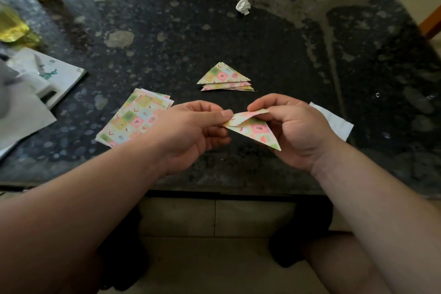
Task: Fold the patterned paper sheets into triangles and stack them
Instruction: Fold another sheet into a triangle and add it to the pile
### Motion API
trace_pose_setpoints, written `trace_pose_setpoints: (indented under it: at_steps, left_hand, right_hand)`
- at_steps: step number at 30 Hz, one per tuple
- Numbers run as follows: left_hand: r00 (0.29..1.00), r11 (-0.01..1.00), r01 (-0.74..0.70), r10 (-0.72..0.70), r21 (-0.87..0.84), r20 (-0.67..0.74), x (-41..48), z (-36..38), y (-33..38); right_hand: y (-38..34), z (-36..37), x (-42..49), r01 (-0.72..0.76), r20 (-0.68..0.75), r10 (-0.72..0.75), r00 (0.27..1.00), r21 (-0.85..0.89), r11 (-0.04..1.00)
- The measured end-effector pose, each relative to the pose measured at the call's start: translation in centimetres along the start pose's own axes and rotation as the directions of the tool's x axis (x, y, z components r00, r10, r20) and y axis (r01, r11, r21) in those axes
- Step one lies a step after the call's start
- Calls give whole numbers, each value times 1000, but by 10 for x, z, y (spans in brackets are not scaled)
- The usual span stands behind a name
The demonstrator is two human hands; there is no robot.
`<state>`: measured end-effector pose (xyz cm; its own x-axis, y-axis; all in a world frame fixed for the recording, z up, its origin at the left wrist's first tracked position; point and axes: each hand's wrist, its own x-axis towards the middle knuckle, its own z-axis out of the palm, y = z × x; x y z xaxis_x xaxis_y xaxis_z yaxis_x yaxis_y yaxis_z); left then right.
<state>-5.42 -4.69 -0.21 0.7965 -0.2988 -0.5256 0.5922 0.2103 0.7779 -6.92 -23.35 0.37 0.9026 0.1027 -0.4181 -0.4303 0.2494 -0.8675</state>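
Above the dark stone table (238, 38) both hands hold one patterned sheet (256, 130), half folded into a triangle. My left hand (191, 131) pinches its left corner between thumb and fingers. My right hand (293, 126) pinches the upper edge near the top corner. A stack of folded triangles (225, 77) lies on the table just beyond the hands. A pile of flat, unfolded patterned sheets (134, 120) lies to the left, partly behind my left hand.
A crumpled white paper ball (243, 6) sits far back. A white slip of paper (334, 120) lies right of my right hand. At the left edge are a white booklet (59, 76), grey paper (21, 117) and a yellowish object (12, 28).
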Motion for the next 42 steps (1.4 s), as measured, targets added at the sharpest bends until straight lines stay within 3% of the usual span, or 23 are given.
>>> trace_pose_setpoints:
  at_steps: [6,10,14,18,22,24,31,36,42]
  left_hand:
    - [959,965,259,-253,-38,127,-4,-1,6]
    - [956,964,264,-259,-16,140,-3,-2,8]
    - [980,983,165,-173,85,98,-3,-4,5]
    - [999,945,22,-37,325,39,-2,-5,2]
    - [987,753,-134,157,644,23,0,-7,-3]
    - [979,691,-174,199,701,46,0,-7,-6]
    - [982,749,-178,178,639,65,1,-8,-8]
    - [996,878,-92,75,471,54,2,-7,-6]
    - [996,974,69,-79,218,40,2,-7,-5]
  right_hand:
    - [-4,-6,0,81,48,-77,996,-105,991]
    - [-4,-11,0,109,79,-99,992,-135,985]
    - [-3,-15,3,113,80,-99,992,-195,974]
    - [-2,-20,7,128,45,-119,992,-406,905]
    - [1,-18,6,183,113,-145,983,-642,744]
    - [0,-12,4,184,140,-120,983,-719,670]
    - [-2,-12,2,141,104,-96,990,-667,731]
    - [-3,-14,7,58,40,-43,998,-554,831]
    - [-3,-19,7,49,38,-32,999,-660,750]
